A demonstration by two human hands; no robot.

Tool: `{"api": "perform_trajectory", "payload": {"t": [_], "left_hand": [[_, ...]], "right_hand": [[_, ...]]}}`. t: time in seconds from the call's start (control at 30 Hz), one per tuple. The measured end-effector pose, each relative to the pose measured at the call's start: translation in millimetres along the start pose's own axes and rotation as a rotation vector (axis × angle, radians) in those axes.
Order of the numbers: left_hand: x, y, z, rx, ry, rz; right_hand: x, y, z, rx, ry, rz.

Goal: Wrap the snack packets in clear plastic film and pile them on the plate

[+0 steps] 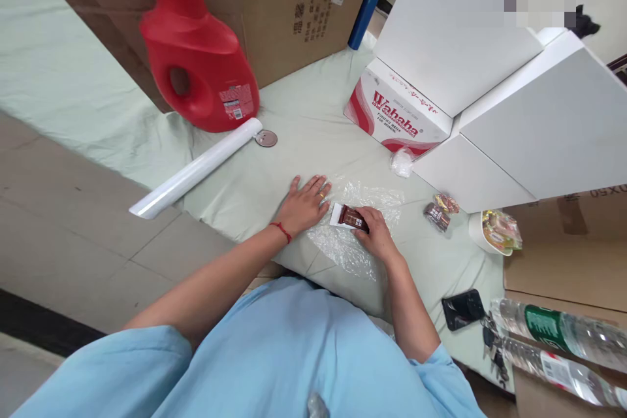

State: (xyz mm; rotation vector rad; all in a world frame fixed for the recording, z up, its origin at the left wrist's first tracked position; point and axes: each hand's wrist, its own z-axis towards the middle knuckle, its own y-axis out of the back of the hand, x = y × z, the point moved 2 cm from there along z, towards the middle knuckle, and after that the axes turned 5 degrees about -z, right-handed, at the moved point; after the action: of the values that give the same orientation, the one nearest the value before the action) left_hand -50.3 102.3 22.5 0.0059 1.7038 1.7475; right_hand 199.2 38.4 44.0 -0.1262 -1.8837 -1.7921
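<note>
On the table a sheet of clear plastic film (350, 255) lies spread and wrinkled. My left hand (306, 204) rests flat at its left edge, fingers stretched out, with a ring on one finger. Over the film, my right hand (379, 235) is closed round the right end of a brown wrapped snack bar (351, 216). A white piece (336, 214), perhaps paper or card, shows at the bar's left end. The fingertips of my right hand hide part of the bar. A roll of plastic wrap (198, 168) lies at the left, touching or close to a round metal disc (267, 138).
A red detergent jug (200, 59) and a large cardboard box (274, 6) stand behind. At right are a Wahaha carton (399, 111), white boxes (441, 32), small snacks (437, 217), a white bowl (482, 235), a phone (463, 309), keys (492, 339) and water bottles (548, 326).
</note>
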Motion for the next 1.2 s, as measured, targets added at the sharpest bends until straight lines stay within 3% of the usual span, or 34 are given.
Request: {"api": "perform_trajectory", "payload": {"t": [0.17, 0.3, 0.47, 0.63, 0.77, 0.9, 0.97, 1.07, 1.13, 1.2], "left_hand": [[-1, 2, 1, 0.015, 0.0, 0.006], [-1, 3, 0, 0.007, 0.0, -0.002], [1, 4, -1, -0.004, -0.009, -0.019], [16, 3, 1, -0.048, 0.024, -0.111], [22, 14, -3, -0.206, 0.047, -0.185], [-1, 38, -24, -0.404, 0.007, -0.173], [-19, 43, -36, -0.359, -0.1, -0.175], [-36, 36, -53, -0.158, -0.24, -0.119], [-34, 25, -64, -0.064, -0.186, -0.042], [-24, 15, -75, -0.015, -0.085, 0.023]], "right_hand": [[13, 3, -4, -0.108, 0.012, -0.09], [40, 6, -19, -0.18, -0.096, -0.196], [75, -17, -46, 0.023, -0.144, -0.194], [96, -37, -54, 0.155, 0.027, -0.087], [106, -45, -56, 0.239, 0.16, -0.052], [115, -54, -55, 0.302, 0.212, -0.08], [119, -57, -53, 0.311, 0.224, -0.095], [122, -54, -51, 0.328, 0.261, -0.014], [119, -44, -49, 0.31, 0.275, 0.107], [107, -30, -44, 0.191, 0.195, 0.169]]}}
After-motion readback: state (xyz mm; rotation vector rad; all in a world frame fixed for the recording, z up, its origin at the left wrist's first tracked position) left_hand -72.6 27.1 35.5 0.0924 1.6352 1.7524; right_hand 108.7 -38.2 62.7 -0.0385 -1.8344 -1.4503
